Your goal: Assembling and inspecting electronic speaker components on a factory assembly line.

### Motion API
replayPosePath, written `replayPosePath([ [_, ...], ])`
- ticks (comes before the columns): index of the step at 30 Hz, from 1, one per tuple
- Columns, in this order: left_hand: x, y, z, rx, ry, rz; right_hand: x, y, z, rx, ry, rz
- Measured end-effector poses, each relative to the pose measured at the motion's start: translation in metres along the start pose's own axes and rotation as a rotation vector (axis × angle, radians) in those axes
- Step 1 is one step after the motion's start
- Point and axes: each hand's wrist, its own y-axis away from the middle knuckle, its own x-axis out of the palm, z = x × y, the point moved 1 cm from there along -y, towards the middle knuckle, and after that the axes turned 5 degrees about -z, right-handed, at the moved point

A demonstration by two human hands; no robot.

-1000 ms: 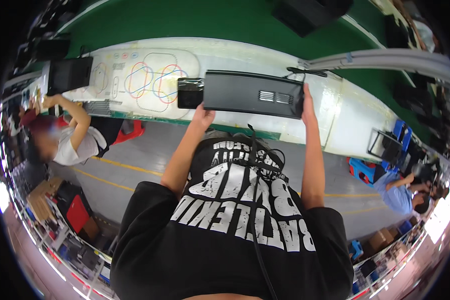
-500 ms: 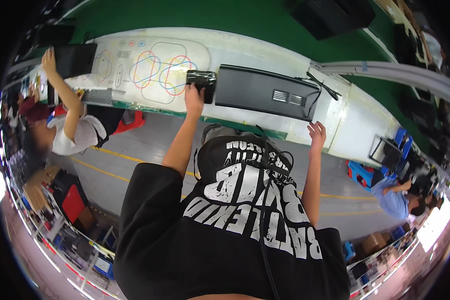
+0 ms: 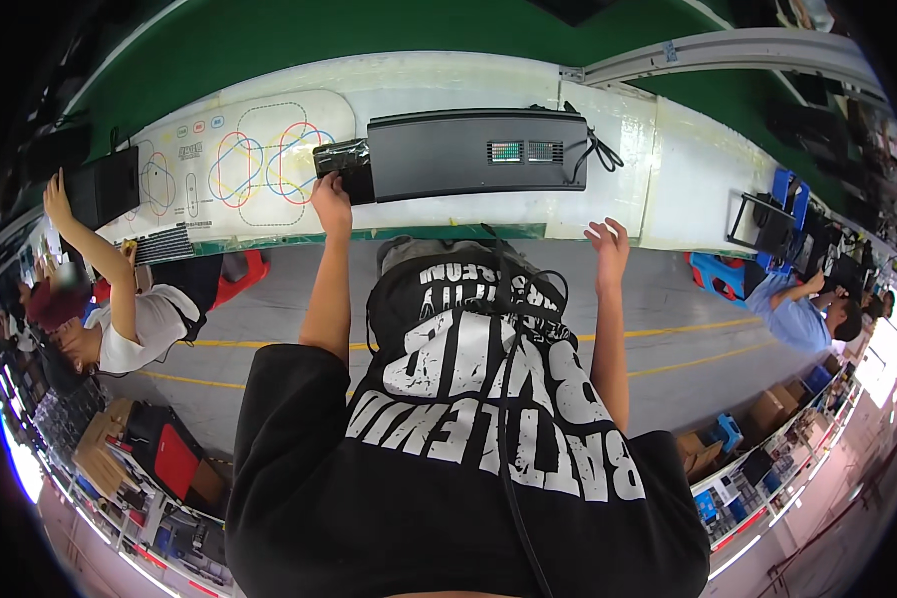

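A long black case (image 3: 439,154) lies lengthwise on the white worktop in front of me. Two slotted vents show on its upper face, with coloured parts glimpsed inside. A glossy black end piece (image 3: 354,184) sits at its left end. My left hand (image 3: 331,202) is at the near left corner of that end piece, fingers bent and closed on its edge. Off the case's right end, by the worktop's near edge, my right hand (image 3: 609,244) hangs with fingers apart and nothing in it. A black cable (image 3: 598,149) lies looped over the case's right end.
A printed mat (image 3: 259,120) with coloured loops covers the left worktop. At far left a co-worker's hand (image 3: 58,196) is raised beside another black case (image 3: 120,184). A metal rail (image 3: 718,50) crosses at the far right. A black frame (image 3: 762,219) stands at right.
The whole view has turned, so the worktop lies more level. My left hand has slid from the top of the glossy end piece to its near left corner. My right hand stays open.
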Motion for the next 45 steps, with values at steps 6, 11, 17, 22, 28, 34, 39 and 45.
replayPosePath([
  [6,-0.002,-0.003,0.003,-0.043,0.064,0.021,-0.004,0.005,0.001,-0.036,0.030,0.007],
  [11,-0.018,0.009,0.016,-0.353,0.399,0.008,-0.002,0.016,0.009,-0.172,0.078,-0.097],
  [17,-0.144,0.008,-0.176,-0.430,1.036,0.286,0.053,0.128,0.145,-0.642,0.135,0.078],
  [22,-0.209,0.018,-0.278,-0.303,1.385,0.672,0.118,0.186,0.229,-1.096,-0.166,0.641],
  [28,-0.229,0.016,-0.311,-0.342,1.427,0.976,0.115,0.182,0.241,-1.257,-0.230,0.800],
  [34,-0.225,0.019,-0.325,-0.301,1.250,0.999,0.099,0.176,0.241,-1.416,-0.128,0.658],
  [39,-0.219,0.017,-0.334,-0.326,1.159,1.018,0.094,0.173,0.240,-1.596,0.000,0.516],
  [45,-0.210,0.019,-0.339,-0.411,1.113,1.048,0.087,0.167,0.224,-1.546,0.021,0.449],
])
